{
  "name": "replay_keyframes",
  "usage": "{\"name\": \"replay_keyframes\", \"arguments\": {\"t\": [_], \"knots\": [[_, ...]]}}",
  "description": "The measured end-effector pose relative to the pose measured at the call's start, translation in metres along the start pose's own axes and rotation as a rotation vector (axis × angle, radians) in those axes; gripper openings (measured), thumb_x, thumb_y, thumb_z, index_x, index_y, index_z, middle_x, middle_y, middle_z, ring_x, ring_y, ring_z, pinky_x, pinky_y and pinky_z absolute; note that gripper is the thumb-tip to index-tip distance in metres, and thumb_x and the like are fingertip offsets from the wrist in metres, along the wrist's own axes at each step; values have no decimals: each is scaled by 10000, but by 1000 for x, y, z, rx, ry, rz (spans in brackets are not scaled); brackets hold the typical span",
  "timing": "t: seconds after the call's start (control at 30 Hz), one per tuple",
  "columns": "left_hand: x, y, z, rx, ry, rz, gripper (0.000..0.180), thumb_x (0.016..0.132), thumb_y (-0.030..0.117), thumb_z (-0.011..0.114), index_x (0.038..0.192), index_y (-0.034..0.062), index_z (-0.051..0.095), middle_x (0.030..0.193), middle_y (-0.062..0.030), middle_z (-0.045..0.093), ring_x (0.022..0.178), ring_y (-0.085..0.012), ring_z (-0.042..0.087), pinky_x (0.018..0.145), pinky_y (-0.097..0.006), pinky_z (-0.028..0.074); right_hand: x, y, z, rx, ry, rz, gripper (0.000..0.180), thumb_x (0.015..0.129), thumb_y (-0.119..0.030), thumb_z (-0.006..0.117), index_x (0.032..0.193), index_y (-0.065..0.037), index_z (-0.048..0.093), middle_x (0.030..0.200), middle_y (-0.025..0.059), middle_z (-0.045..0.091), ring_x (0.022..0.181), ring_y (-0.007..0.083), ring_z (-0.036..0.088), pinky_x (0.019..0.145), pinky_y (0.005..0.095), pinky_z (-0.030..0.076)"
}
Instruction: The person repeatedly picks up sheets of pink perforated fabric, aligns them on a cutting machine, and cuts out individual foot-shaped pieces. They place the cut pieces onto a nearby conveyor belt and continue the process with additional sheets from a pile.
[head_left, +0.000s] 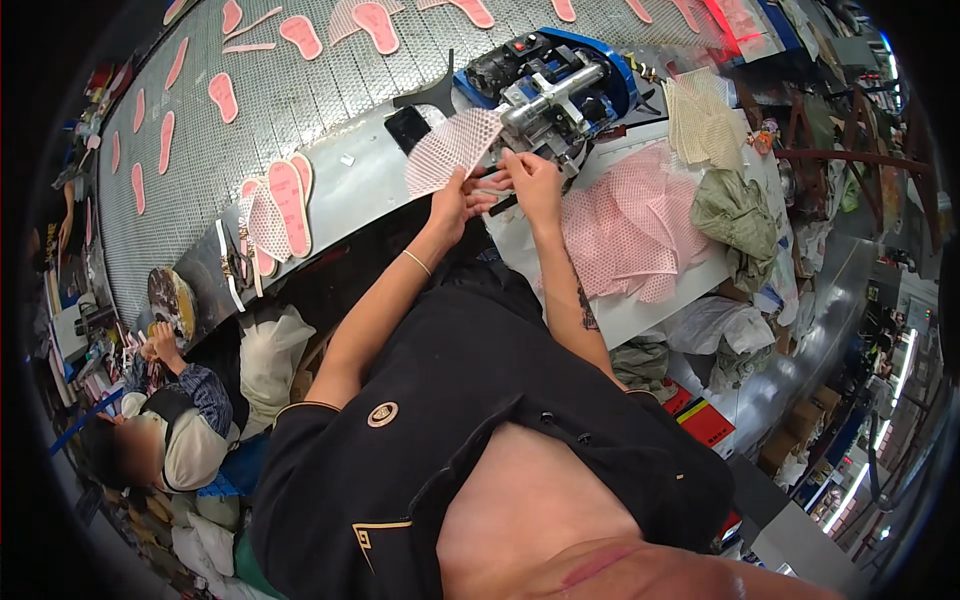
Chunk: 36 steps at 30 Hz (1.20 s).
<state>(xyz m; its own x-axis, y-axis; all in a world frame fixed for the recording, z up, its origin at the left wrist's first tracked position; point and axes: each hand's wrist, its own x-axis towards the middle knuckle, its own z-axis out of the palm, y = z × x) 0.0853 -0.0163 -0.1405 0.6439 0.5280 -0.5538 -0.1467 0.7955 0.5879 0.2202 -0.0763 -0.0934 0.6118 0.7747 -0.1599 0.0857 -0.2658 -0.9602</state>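
A fan-shaped piece of pink mesh (450,152) stands between my hands and the machine. My left hand (458,205) grips its lower edge, thumb on the mesh and the other fingers reaching to the right. Close beside it, my right hand (535,185) has its fingertips pinched at the mesh's right edge, by the machine head. The machine (550,105) has a blue housing and bare metal rods, and stands just beyond my hands. What lies under the fingertips is partly hidden.
Pink mesh sheets (635,225) lie on the white table to the right, with cream mesh (705,115) behind. Pink insoles (288,205) are stacked at the left metal edge; several ride the conveyor (260,90). A black phone (406,127) lies near the machine. A co-worker (190,420) sits at left.
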Motion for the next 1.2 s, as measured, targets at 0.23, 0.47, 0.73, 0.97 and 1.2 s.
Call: {"name": "replay_keyframes", "arguments": {"t": [0.23, 0.47, 0.73, 0.97, 1.2], "knots": [[-54, 37, -15, 455, 40, 472, 419, 1026, 288, 413, 1300, -21, 489, 1178, -163, 618, 866, -239, 686, 695, -287, 555, -46, -88, -8, 928, -427, 158, 827, 959, -635, 248, 1477, 8, 194, 1407, 222, 412, 1238, 316, 478, 1041, 454, 395], [-115, 104, -3, 601, -64, 821, 343, 788, 13, 673, 1131, 25, 684, 1329, -189, 543, 1194, -248, 553, 988, -318, 450, -54, -125, -20, 966, -491, 254, 901, 922, -708, 228, 1485, -6, 190, 1352, 227, 443, 1161, 312, 528, 1013, 485, 427], [-134, 168, -19, 754, -104, 1079, 359, 715, 90, 751, 1071, 52, 718, 1243, -171, 618, 1161, -265, 589, 949, -342, 472, -46, -151, 10, 950, -517, 222, 882, 940, -678, 210, 1458, 36, 204, 1356, 233, 482, 1176, 303, 560, 934, 451, 496], [-137, 215, -66, 779, -162, 1134, 337, 726, 144, 744, 1046, 40, 722, 1221, -180, 629, 1155, -285, 591, 962, -358, 462, -45, -171, 64, 1003, -513, 205, 862, 944, -667, 219, 1432, 43, 259, 1291, 249, 539, 1152, 314, 582, 924, 440, 505], [-128, 250, -121, 660, -201, 1031, 299, 762, 141, 718, 1043, 39, 721, 1222, -186, 624, 1129, -283, 597, 930, -357, 476, -36, -183, 128, 1040, -461, 278, 803, 968, -618, 251, 1400, 56, 311, 1259, 251, 566, 1137, 318, 597, 926, 431, 506]]}}
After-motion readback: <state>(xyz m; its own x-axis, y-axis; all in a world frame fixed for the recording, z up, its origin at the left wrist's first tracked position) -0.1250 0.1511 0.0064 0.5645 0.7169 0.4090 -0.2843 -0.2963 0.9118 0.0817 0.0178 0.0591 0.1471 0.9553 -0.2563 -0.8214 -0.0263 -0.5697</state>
